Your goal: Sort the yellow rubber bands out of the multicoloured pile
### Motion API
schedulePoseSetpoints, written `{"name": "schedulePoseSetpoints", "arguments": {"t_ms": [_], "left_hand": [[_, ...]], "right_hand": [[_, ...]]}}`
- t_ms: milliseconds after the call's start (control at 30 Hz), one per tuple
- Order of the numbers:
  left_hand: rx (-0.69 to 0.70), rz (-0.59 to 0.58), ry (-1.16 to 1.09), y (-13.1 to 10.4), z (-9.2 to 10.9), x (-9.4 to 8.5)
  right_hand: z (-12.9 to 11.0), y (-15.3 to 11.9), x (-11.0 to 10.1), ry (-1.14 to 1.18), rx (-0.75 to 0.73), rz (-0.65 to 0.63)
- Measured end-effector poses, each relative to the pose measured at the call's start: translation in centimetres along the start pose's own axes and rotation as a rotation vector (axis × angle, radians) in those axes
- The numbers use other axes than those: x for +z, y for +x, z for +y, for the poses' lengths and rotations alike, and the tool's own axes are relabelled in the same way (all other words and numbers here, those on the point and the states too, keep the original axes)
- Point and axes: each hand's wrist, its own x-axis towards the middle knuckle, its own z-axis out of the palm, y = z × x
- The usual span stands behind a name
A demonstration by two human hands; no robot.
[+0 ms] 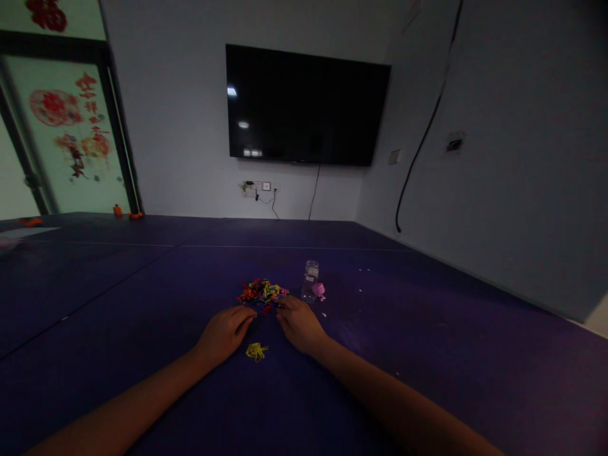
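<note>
A heap of small rubber bands [263, 292] in red, yellow, pink, blue and other colours lies on the dark purple tabletop [451, 354]. At its near left edge, my left hand [227, 330] is closed in a pinch, with a tiny yellowish bit, seemingly a rubber band, showing at the fingertips. My right hand [298, 324] reaches the heap's right edge, fingers stretched onto the bands and thumb apart. Between my wrists sits a small separate bunch of yellow rubber bands [257, 352]. Just beyond my right hand stands a clear jar [310, 282], upright, beside a pink object [318, 289].
Small white scraps [323, 315] are scattered to the right. A black television [306, 107] hangs on the far wall, with sockets and cords below. Orange items [118, 209] rest near the decorated door [71, 133] at the back left. A black cable [422, 139] dangles along the right wall.
</note>
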Motion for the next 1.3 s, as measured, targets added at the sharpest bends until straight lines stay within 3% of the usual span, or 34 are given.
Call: {"name": "schedulePoseSetpoints", "arguments": {"t_ms": [767, 1300], "left_hand": [[0.026, 0.02, -0.01, -0.03, 0.03, -0.11], [0.032, 0.002, -0.019, -0.07, 0.11, -0.21]], "right_hand": [[-0.25, -0.07, -0.31, -0.042, 0.165, -0.019], [0.1, 0.12, 0.03, 0.003, 0.136, -0.02]]}}
